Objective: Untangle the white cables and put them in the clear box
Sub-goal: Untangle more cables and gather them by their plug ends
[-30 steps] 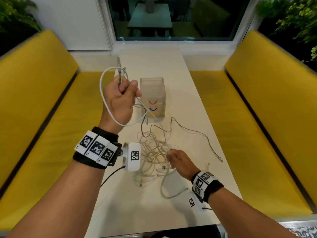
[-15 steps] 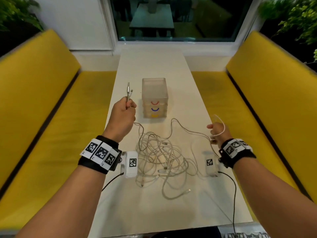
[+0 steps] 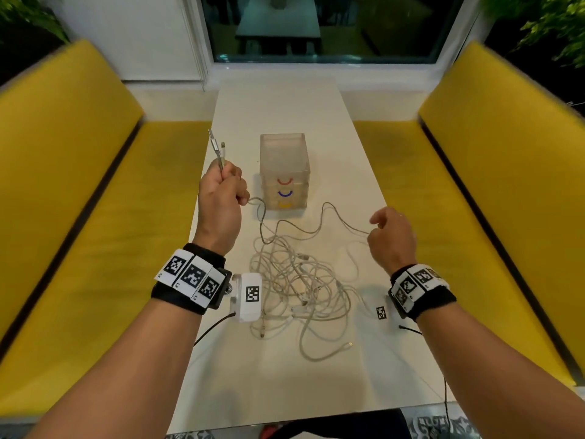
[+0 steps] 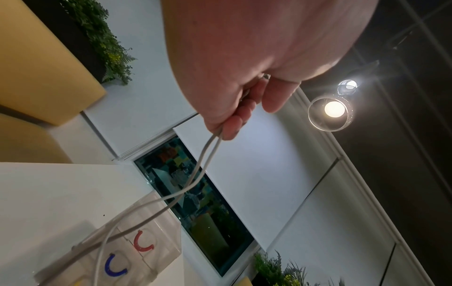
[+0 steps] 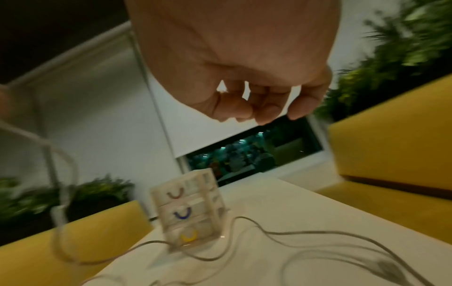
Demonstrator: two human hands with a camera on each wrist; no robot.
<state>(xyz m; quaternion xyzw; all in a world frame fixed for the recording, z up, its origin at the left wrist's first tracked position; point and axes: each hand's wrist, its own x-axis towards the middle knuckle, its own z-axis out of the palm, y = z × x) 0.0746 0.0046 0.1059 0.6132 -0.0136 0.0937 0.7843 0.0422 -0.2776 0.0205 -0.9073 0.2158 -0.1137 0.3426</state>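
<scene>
A tangle of white cables lies in the middle of the white table. My left hand is raised left of the clear box and grips two cable ends, whose plugs stick up above the fist. In the left wrist view the two cables hang from the curled fingers toward the clear box. My right hand hovers at the tangle's right, above a strand. Its fingers are loosely curled with nothing seen between them. The clear box has three drawers with red, blue and yellow handles.
Yellow benches run along both sides of the narrow table, left bench and right bench. A window closes the far end. One loose cable end lies toward the table's near edge.
My left hand came down from above the box to beside it, still holding the ends. My right hand left the tangle, lifted a loop at the right, and now shows no loop.
</scene>
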